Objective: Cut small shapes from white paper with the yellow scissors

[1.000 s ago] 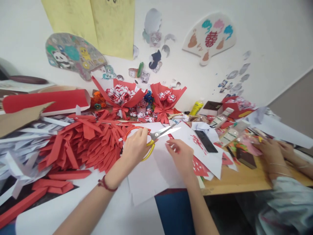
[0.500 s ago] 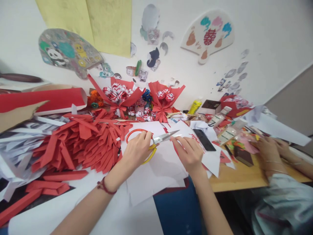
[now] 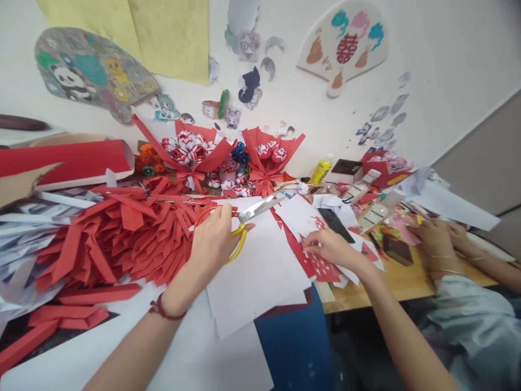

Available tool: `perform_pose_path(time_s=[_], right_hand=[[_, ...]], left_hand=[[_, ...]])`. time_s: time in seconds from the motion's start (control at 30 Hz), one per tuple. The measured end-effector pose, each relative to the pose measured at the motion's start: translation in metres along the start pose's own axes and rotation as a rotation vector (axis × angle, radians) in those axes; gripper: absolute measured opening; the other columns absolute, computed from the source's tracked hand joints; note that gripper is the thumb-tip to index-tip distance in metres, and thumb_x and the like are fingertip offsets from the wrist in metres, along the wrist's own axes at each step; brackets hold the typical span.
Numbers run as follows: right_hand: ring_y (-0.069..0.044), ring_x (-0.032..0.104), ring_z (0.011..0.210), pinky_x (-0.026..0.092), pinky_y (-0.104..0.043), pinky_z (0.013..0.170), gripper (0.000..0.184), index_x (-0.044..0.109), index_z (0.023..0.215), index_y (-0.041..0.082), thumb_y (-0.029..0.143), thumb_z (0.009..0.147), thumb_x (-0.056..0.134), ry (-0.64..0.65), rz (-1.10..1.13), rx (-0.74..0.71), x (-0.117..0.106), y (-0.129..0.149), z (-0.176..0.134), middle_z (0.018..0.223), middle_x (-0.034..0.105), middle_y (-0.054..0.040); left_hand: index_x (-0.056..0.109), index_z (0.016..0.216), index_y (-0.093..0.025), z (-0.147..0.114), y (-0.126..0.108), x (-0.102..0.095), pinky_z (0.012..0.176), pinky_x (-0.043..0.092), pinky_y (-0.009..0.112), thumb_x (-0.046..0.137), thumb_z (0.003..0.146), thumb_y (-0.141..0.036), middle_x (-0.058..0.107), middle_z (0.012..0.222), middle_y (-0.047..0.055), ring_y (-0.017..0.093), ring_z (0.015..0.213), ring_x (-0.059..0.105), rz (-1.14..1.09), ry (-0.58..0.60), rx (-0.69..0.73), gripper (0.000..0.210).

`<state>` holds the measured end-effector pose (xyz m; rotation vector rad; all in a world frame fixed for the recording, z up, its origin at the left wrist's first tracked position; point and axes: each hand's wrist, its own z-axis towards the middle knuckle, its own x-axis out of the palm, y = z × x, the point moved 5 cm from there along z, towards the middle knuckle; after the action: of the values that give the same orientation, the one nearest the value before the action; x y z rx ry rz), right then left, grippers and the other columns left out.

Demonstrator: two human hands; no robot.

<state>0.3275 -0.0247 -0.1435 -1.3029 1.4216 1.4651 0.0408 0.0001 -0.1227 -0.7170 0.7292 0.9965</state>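
Grips metal scissors [image 3: 245,218] in curled left hand [image 3: 215,237]; holds right hand [image 3: 331,247] loosely curled, with grasp unclear, at white-patterned red paper [image 3: 322,269] near front edge of surface [image 3: 378,295].

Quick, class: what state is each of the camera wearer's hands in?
Left hand: closed, holding scissors.
Right hand: loosely curled over red paper; whether it grips anything cannot be told.

A white wall [image 3: 431,49] backs a wooden table [image 3: 411,281].
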Motion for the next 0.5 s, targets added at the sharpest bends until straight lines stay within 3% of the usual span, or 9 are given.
perform_pose_path(time_s=[0.17,0.5], right_hand=[[-0.017,0.068,0.081,0.042,-0.026,0.070,0.016,0.075,0.077,0.025,0.022,0.082,0.060,0.022,-0.023,0.012,0.007,-0.001,0.005,0.087,0.075,0.0013],[-0.017,0.068,0.090,0.040,-0.024,0.067,0.025,0.076,0.089,0.030,0.019,0.090,0.053,-0.053,-0.205,-0.087,0.009,0.013,0.000,0.096,0.074,0.0012]], left_hand=[[0.046,0.097,-0.019,0.000,0.000,0.001,0.053,0.035,0.029,0.050,0.090,-0.054,0.066,0.089,0.009,0.024,0.078,0.065,0.001,0.008,-0.009,0.036],[0.046,0.096,-0.018,-0.001,0.000,0.002,0.053,0.033,0.030,0.048,0.090,-0.056,0.065,0.086,0.009,0.024,0.077,0.065,0.016,0.003,-0.004,0.038]])
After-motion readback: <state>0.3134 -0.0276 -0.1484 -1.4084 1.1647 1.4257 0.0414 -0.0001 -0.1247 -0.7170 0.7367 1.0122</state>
